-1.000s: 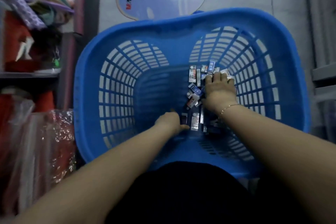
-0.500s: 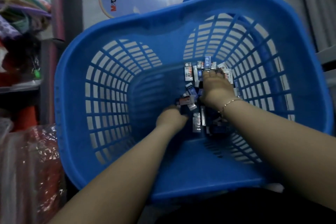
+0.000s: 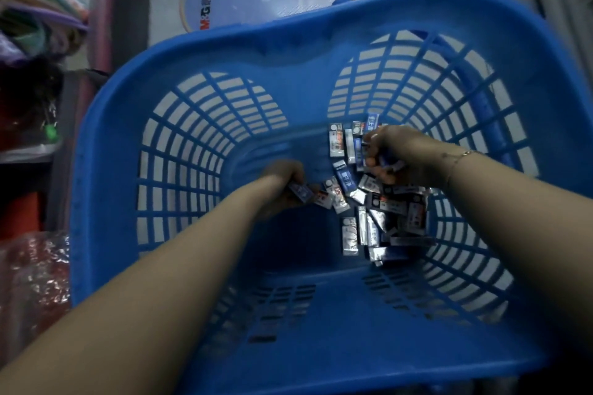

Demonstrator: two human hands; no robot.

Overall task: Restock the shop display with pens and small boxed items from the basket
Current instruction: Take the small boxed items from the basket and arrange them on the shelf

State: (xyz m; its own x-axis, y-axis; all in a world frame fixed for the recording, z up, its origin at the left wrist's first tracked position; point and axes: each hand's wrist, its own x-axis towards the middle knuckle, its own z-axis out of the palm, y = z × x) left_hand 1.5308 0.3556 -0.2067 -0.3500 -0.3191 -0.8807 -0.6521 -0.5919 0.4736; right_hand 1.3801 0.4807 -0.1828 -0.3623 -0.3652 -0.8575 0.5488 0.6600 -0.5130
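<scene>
A person reaches with both arms into a blue basket (image 3: 134, 112) on a shop floor, gathering small boxed items from the heap of boxes (image 3: 378, 208) lying on its bottom, toward the right side. The left hand (image 3: 282, 183) has its fingers curled round a small blue box (image 3: 301, 192) at the heap's left edge. The right hand (image 3: 390, 151) is closed over several boxes at the far end of the heap (how many it holds cannot be made out through the blur). A thin bracelet (image 3: 462, 155) circles the right wrist. No pens show in the basket. Judged from this view, the step in hand is collecting stock, with most boxes not yet lifted; the next move calls for raising both handfuls clear of the rim without spilling and carrying them to the display, which lies out of view.
</scene>
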